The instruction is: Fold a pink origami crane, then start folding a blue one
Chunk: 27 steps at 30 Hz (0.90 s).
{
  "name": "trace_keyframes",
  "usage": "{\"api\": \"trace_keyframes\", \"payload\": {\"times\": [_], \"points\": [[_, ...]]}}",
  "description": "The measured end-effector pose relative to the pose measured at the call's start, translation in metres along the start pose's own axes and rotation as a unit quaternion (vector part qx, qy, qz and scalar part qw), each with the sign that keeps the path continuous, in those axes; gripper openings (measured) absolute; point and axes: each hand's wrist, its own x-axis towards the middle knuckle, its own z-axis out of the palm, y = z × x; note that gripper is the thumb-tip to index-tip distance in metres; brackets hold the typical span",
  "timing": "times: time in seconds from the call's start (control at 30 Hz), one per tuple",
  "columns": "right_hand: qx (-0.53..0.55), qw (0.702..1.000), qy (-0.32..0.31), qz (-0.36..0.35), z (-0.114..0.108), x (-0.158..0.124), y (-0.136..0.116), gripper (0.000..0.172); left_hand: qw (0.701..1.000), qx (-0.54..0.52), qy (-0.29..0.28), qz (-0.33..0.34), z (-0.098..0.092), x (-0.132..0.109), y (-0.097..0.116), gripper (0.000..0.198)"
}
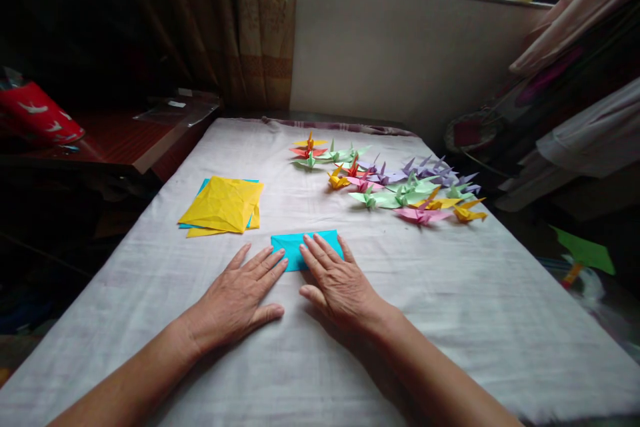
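A blue sheet of origami paper point(295, 247), folded into a rectangle, lies flat on the white cloth in front of me. My left hand point(235, 300) rests with its fingers spread, the fingertips touching the paper's left end. Across the paper's right part lies my right hand point(340, 287), its fingers stretched out flat and hiding some of it. Neither hand grips anything. To the left of the blue paper is a stack of creased yellow and blue sheets point(223, 203). Folded paper cranes point(370, 197) in green, purple, pink, red and orange stand in a group at the back right.
The cloth-covered table point(450, 320) reaches back to a pale wall point(400, 53). At left stands a dark wooden desk point(120, 140) with a red container point(40, 113). Clothes point(595, 127) hang at the right, above a green piece point(585, 250) beyond the table edge.
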Motion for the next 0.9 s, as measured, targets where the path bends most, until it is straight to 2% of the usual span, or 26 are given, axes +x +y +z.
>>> {"api": "trace_keyframes", "payload": {"times": [0.07, 0.13, 0.3, 0.43, 0.53, 0.6, 0.7, 0.9], "points": [[0.025, 0.999, -0.032, -0.023, 0.001, 0.01, -0.006, 0.064, 1.0, 0.004, -0.001, -0.002, 0.001, -0.001, 0.0, 0.073], [0.035, 0.998, -0.047, -0.015, 0.001, 0.013, -0.003, 0.065, 1.0, 0.003, -0.006, -0.005, 0.003, -0.003, 0.0, 0.072], [0.005, 0.997, -0.024, 0.079, 0.001, -0.004, 0.021, 0.061, 1.0, -0.017, 0.001, -0.005, -0.004, 0.002, -0.003, 0.064], [-0.02, 0.992, 0.009, 0.127, 0.002, -0.012, 0.03, 0.059, 0.998, -0.032, 0.045, -0.015, -0.024, 0.031, -0.004, 0.036], [-0.015, 0.991, 0.017, 0.133, 0.002, -0.011, 0.029, 0.058, 0.997, -0.017, 0.053, -0.056, -0.031, 0.062, -0.002, 0.027], [-0.011, 0.991, 0.018, 0.133, 0.001, -0.011, 0.027, 0.057, 0.992, -0.022, 0.084, -0.096, -0.03, 0.079, -0.001, 0.026], [-0.007, 0.991, 0.028, 0.133, 0.001, -0.011, 0.027, 0.057, 0.988, -0.044, 0.081, -0.124, -0.023, 0.093, 0.001, 0.03], [-0.007, 0.982, 0.08, 0.168, 0.008, -0.01, 0.034, 0.058, 0.98, -0.1, 0.073, -0.153, -0.013, 0.095, 0.0, 0.031]]}}
